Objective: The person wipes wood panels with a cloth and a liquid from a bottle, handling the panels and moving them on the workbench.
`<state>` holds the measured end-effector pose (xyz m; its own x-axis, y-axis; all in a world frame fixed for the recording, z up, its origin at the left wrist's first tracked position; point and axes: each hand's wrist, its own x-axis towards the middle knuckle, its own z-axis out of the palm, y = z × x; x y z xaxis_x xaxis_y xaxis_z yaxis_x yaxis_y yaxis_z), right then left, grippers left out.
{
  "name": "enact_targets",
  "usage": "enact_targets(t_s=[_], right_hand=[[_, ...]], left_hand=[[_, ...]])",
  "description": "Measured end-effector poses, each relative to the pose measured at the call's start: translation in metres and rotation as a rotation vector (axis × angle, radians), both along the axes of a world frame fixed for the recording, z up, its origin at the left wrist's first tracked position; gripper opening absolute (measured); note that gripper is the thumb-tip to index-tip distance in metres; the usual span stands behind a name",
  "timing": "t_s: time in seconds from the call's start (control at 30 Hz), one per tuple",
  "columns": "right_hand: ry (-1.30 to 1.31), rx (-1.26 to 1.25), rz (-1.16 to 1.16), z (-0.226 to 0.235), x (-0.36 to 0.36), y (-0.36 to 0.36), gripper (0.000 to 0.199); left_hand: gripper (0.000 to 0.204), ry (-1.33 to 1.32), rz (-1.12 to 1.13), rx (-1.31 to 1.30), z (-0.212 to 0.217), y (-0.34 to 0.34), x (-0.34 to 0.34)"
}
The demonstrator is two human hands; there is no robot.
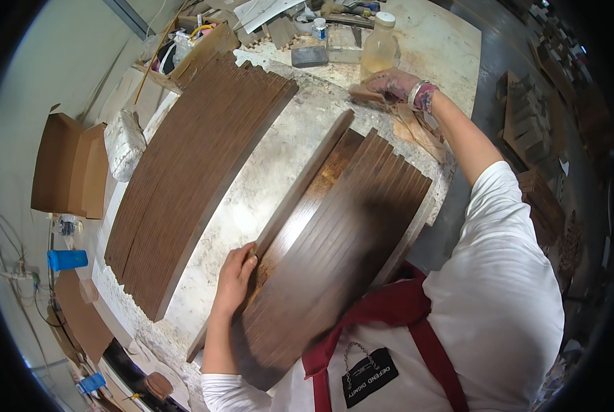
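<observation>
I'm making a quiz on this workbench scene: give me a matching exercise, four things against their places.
Things:
1. left hand
2. right hand
3. plastic bottle
4. blue cup

Places:
A. far end of the bench, beside the grey block
B. off the bench's left edge
C. on the near stack of dark wood strips
D. on a brown rag by the bottle

Pairs: 1-C, 2-D, 3-A, 4-B

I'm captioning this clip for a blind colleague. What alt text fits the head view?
A person's left hand presses on the edge of a row of dark wooden strips on a pale worktable, while the right hand reaches to a rag near a plastic bottle. A second batch of strips lies alongside.
</observation>
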<state>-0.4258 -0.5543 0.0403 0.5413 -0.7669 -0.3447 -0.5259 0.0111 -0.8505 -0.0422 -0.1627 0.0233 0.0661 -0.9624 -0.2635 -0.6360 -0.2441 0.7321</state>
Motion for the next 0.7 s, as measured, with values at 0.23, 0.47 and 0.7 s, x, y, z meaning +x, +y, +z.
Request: enact_targets(t_s=[0.23, 0.47, 0.7], right_hand=[[-0.242, -0.178, -0.032, -0.04, 0.015, 0.021, 0.031], [-0.758, 0.186, -0.441, -0.036, 0.003, 0.05, 0.033], [-0.709, 0.227, -0.023, -0.018, 0.01, 0.074, 0.033]], left_hand=[[0.038, 0.117, 0.031, 0.266, 0.017, -0.012, 0.003], [0.047, 0.256, 0.138, 0.31, 0.014, -0.02, 0.015], [0.058, 0.359, 0.187, 0.44, -0.01, -0.012, 0.036]])
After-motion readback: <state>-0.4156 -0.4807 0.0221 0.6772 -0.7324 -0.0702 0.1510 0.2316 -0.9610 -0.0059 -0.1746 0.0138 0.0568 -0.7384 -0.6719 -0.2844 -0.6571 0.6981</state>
